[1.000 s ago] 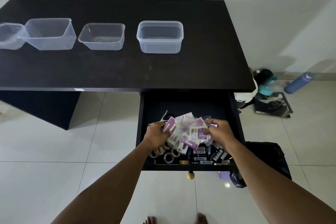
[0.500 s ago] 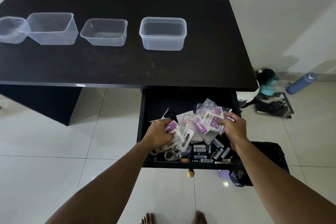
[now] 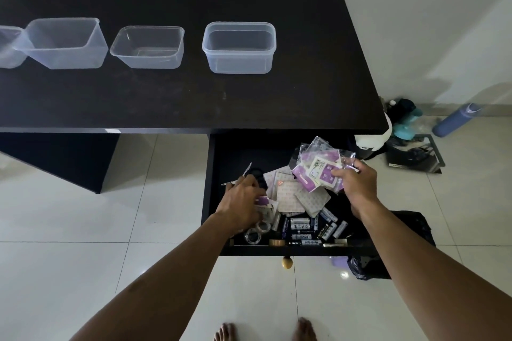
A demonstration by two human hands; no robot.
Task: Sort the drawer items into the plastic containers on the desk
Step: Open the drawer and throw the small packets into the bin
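The black drawer (image 3: pixel 213 174) stands pulled out under the desk's right end. My right hand (image 3: pixel 356 185) grips a bunch of purple-and-white plastic packets (image 3: pixel 318 169), raised above the drawer's back right. My left hand (image 3: pixel 243 202) reaches into the drawer's left side, fingers closed over a purple packet (image 3: pixel 263 200) beside thin metal tweezers (image 3: pixel 243 173). White sticky pads (image 3: pixel 291 194), several batteries (image 3: pixel 307 228) and tape rolls (image 3: pixel 256 232) lie in the drawer. Several clear plastic containers stand in a row on the black desk (image 3: pixel 166 97): the rightmost (image 3: pixel 239 48), the middle (image 3: pixel 148 47), a tilted one (image 3: pixel 66 43).
A fourth container (image 3: pixel 8 47) is cut off at the left edge. On the floor right of the desk lie a blue bottle (image 3: pixel 455 123), a pile of dark and teal things (image 3: pixel 407 124) and a black bag (image 3: pixel 410 227) beside the drawer. My bare feet (image 3: pixel 266 331) stand on white tiles.
My right hand has lifted the bunch of packets up and to the right, away from the pile. My left hand stays low in the drawer's left side, over a purple packet.
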